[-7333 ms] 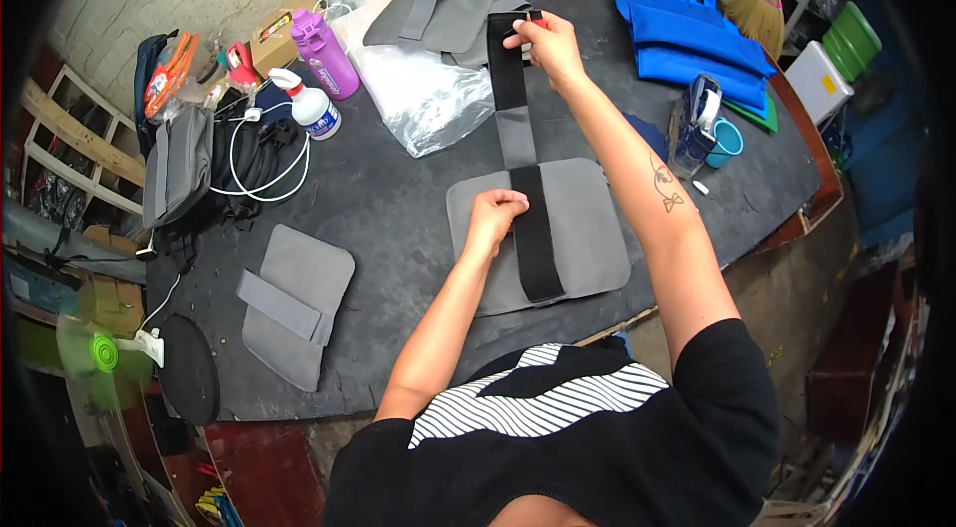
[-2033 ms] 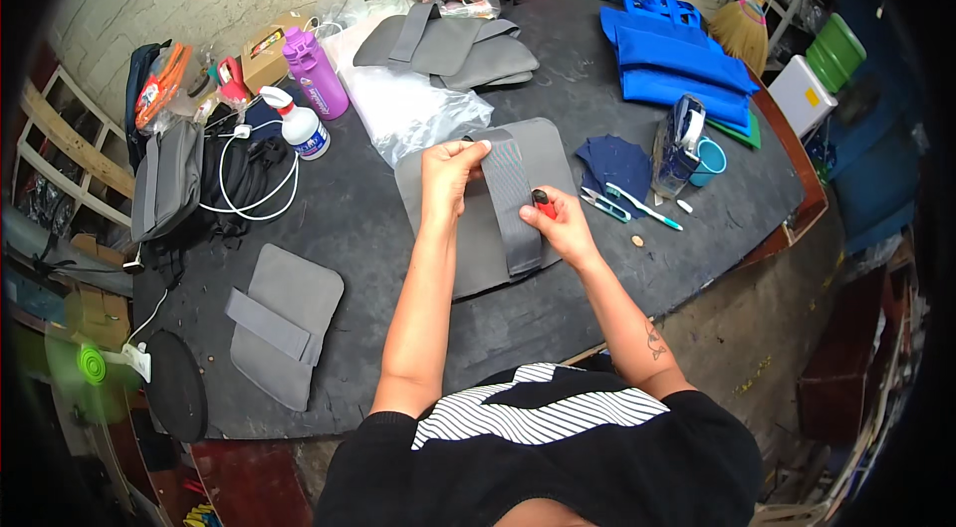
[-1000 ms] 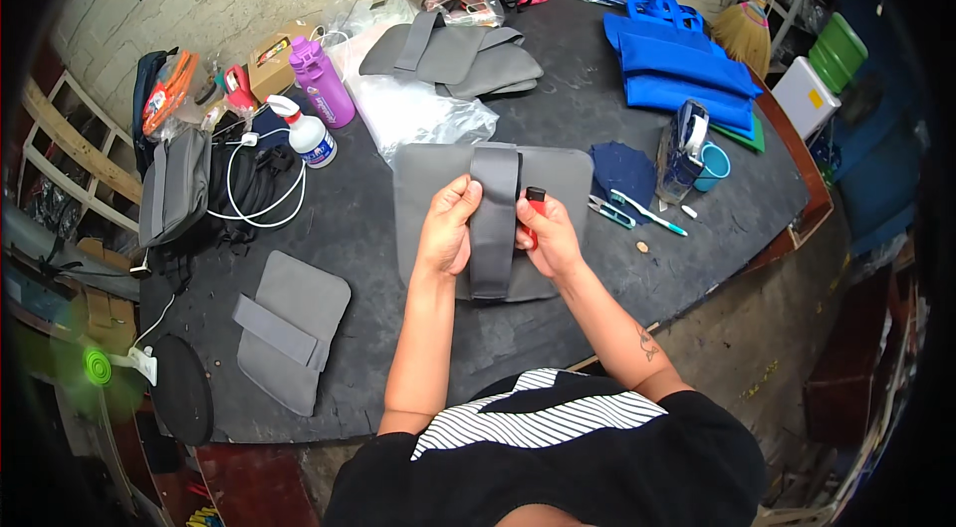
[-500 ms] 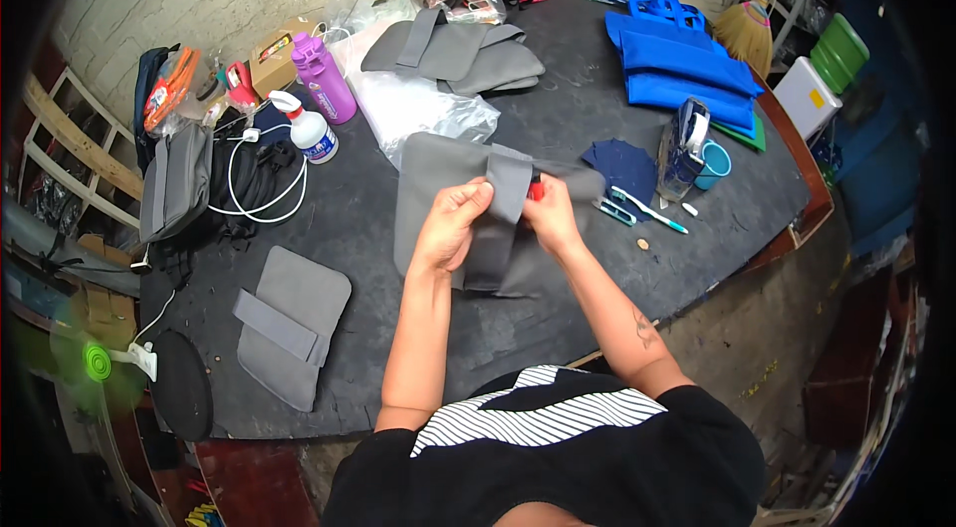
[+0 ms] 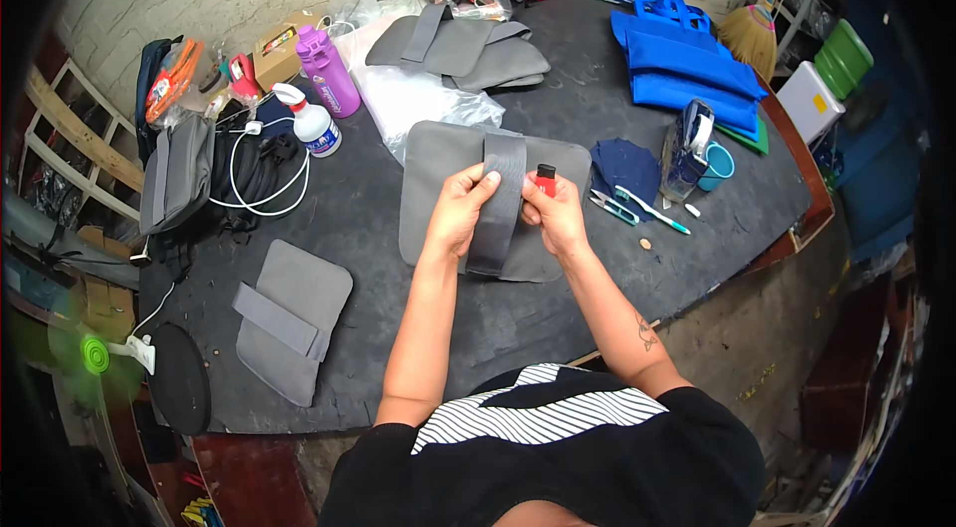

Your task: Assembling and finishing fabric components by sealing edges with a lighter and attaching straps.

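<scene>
Both hands meet over the middle of the dark table (image 5: 518, 328), directly in front of the person. The left hand (image 5: 460, 213) is closed in a pinch on a grey strap (image 5: 501, 198), thumb on top and fingers curled under its left edge. The right hand (image 5: 556, 216) pinches the strap's right edge and also grips a small red lighter (image 5: 545, 179) that sticks up at its 12 o'clock. The strap's long axis runs from 12 to 6 o'clock, straight away from the body, and lies across a grey panel (image 5: 438, 178) flat beneath it; both hands are equally near, one on each side.

At 3 o'clock of the hands lie a navy cloth (image 5: 627, 166) and scissors (image 5: 607, 208). At 8 o'clock sits a second grey panel with strap (image 5: 289, 313). Farther off, at 10 o'clock, stand a spray bottle (image 5: 309, 121) and purple bottle (image 5: 327, 71); at 12 a grey pile (image 5: 468, 49); at 1 o'clock blue bags (image 5: 687, 64).
</scene>
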Available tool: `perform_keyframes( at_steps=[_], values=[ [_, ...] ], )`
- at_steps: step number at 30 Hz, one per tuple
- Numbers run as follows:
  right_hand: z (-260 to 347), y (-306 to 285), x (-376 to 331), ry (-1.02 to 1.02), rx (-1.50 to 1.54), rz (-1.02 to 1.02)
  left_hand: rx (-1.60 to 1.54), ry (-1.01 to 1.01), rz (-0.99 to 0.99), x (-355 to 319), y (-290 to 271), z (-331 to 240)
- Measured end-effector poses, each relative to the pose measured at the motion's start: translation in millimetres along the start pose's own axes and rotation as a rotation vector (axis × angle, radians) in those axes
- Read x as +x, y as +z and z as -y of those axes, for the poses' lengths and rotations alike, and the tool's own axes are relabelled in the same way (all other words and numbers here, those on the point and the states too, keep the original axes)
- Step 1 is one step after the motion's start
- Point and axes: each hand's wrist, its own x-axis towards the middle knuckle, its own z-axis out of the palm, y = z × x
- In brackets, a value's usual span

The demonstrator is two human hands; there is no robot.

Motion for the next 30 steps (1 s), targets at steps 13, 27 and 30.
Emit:
perform_keyframes(
  at_steps=[13, 27, 30],
  values=[
    [7.0, 15.2, -17.5, -0.095, -0.215, 0.035, -0.202, -0.020, -0.118, 14.3, -5.8, -7.7],
    [-11.4, -3.7, -24.8, -0.167, -0.364, 0.096, 0.141, 0.170, -0.405, 16.1, 0.1, -6.2],
    [6.2, 6.5, -25.7, -0.123, -0.383, 0.024, 0.181, 0.180, -0.422, -2.5, 20.0, -5.4]
  ],
)
